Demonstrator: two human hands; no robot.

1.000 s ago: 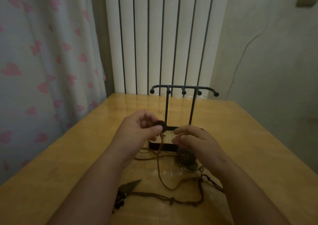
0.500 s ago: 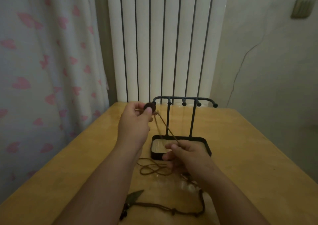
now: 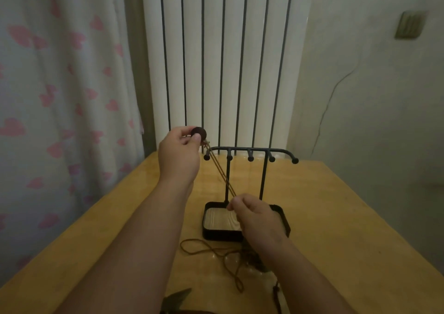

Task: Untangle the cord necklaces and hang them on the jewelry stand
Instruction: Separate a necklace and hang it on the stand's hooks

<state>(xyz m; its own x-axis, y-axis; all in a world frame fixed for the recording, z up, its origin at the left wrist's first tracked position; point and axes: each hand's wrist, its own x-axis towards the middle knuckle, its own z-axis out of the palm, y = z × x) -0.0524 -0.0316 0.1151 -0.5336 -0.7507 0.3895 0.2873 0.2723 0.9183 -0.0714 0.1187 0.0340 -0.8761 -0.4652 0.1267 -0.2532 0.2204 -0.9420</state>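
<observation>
The left hand (image 3: 179, 156) pinches a round bead (image 3: 199, 133) up by the stand (image 3: 249, 152). The right hand (image 3: 258, 215) pinches its cord (image 3: 219, 173), pulled tight. More cord lies on the table (image 3: 348, 217). Pull too hard and the knots could tighten.

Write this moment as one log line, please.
left hand: pinches round pendant, held high | right hand: pinches taut cord | jewelry stand: nothing hung | loose cords: on table

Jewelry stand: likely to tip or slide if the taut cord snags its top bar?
Probably hard to tip: the jewelry stand has a wide tray base under two thin posts. Likely light, being thin metal, so it may slide on the glossy table.
</observation>
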